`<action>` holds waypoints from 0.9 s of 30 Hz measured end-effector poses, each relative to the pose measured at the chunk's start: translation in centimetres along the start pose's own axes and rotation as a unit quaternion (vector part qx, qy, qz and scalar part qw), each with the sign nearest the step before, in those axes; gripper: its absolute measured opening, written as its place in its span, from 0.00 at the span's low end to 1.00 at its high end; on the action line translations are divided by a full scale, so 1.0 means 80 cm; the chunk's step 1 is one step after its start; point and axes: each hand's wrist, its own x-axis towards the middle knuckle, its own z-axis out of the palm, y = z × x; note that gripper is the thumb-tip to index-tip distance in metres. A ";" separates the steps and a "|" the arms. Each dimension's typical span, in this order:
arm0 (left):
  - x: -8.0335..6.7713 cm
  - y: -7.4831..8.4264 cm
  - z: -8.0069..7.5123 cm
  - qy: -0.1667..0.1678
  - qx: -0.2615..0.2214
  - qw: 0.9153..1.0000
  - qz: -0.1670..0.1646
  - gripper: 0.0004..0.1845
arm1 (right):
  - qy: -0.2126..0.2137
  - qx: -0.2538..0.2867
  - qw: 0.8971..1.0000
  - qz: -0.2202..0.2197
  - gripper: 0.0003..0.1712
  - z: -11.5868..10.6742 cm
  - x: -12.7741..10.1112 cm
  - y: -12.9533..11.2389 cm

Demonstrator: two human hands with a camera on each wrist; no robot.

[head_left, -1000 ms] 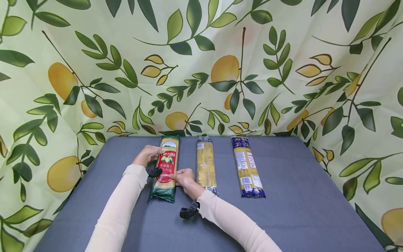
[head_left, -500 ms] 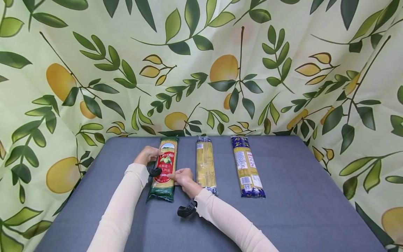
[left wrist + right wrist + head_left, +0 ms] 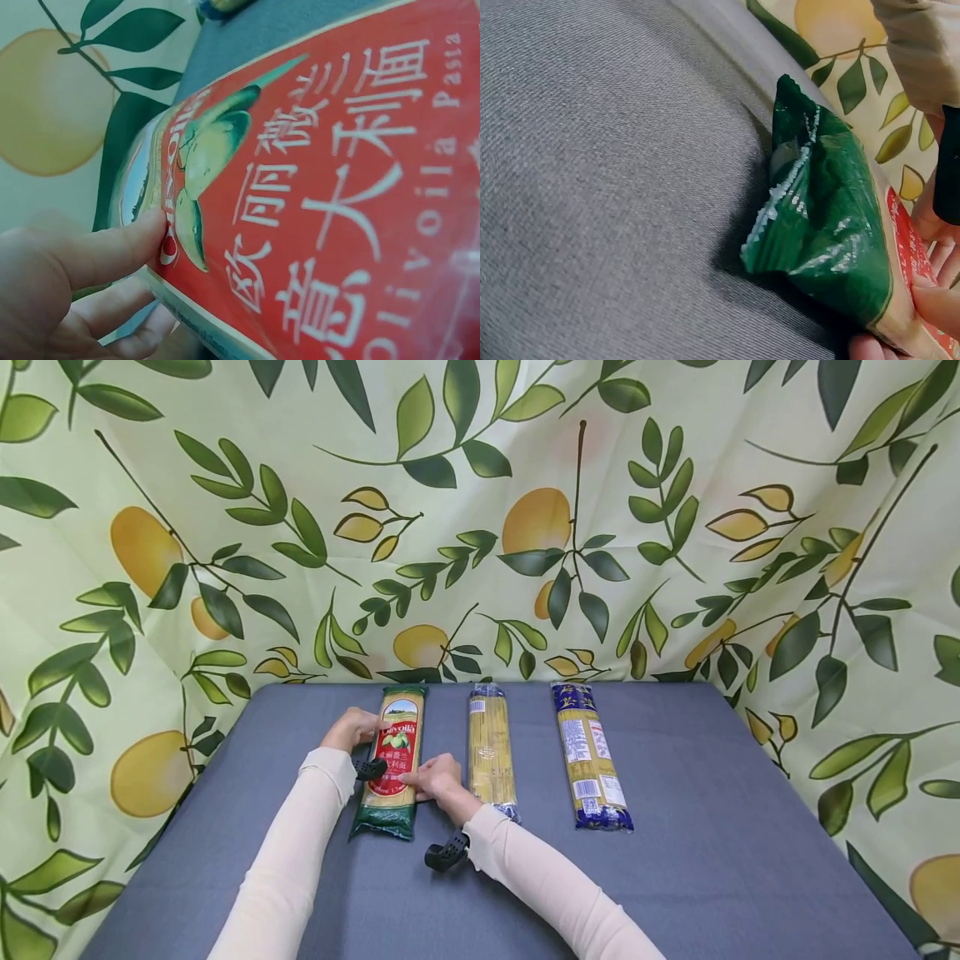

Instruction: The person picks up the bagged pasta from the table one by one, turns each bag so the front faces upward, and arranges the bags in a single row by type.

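Note:
A pack of spaghetti (image 3: 396, 750) with a red label and green ends lies at the left of the table, its front label up. My left hand (image 3: 351, 729) grips its left edge near the top. In the left wrist view, the left thumb (image 3: 120, 251) presses on the label while the fingers go under the side. Lower down, my right hand (image 3: 441, 779) pinches the right edge, thumb on top. The right wrist view shows the crimped green end (image 3: 832, 225) close over the cloth, with right fingertips (image 3: 866, 349) beneath the edge.
Just right of the right hand lies a second spaghetti pack (image 3: 491, 747), in clear wrap with blue ends. Farther right is a blue-ended pack (image 3: 588, 760) with white printed labels. A grey cloth covers the table (image 3: 720, 827); a leaf-and-fruit patterned curtain (image 3: 480, 527) hangs behind.
The red-labelled spaghetti pack has shifted very slightly left, both hands keeping their hold on it. The other two packs stay where they were.

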 end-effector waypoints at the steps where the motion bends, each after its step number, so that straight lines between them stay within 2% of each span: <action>1: 0.022 -0.006 -0.003 0.002 0.001 1.000 -0.004 0.25 | 0.000 -0.006 1.000 0.004 0.12 -0.001 0.001 -0.001; 5: 0.044 -0.014 -0.001 0.024 -0.012 1.000 0.010 0.23 | 0.005 -0.009 1.000 0.015 0.13 -0.002 0.001 -0.004; 6: 0.038 -0.010 0.001 0.031 -0.007 0.999 0.014 0.24 | 0.006 -0.007 1.000 0.016 0.13 -0.003 0.000 -0.004; 8: 0.001 0.006 0.006 0.052 0.005 0.998 0.018 0.24 | 0.005 -0.009 1.000 0.017 0.13 -0.004 -0.002 -0.006; 12: -0.102 0.049 0.016 0.087 0.036 0.995 0.024 0.24 | -0.001 -0.017 1.000 0.014 0.12 -0.007 -0.005 -0.009; 14: -0.134 0.060 0.018 0.095 0.036 0.994 0.037 0.22 | -0.007 -0.017 1.000 0.013 0.12 -0.009 -0.007 -0.010; 15: -0.144 0.064 0.018 0.094 0.039 0.994 0.045 0.21 | -0.010 -0.015 1.000 0.011 0.11 -0.011 -0.008 -0.010; 18: -0.162 0.069 0.017 0.099 0.057 0.992 0.061 0.20 | -0.021 -0.009 1.000 0.003 0.10 -0.018 -0.011 -0.012; 23: -0.170 0.074 0.012 0.126 0.107 0.984 0.068 0.19 | -0.037 0.001 0.999 -0.023 0.09 -0.030 -0.015 -0.014; 27: -0.181 0.079 0.008 0.128 0.130 0.979 0.088 0.19 | -0.049 0.016 0.998 -0.042 0.10 -0.037 -0.020 -0.015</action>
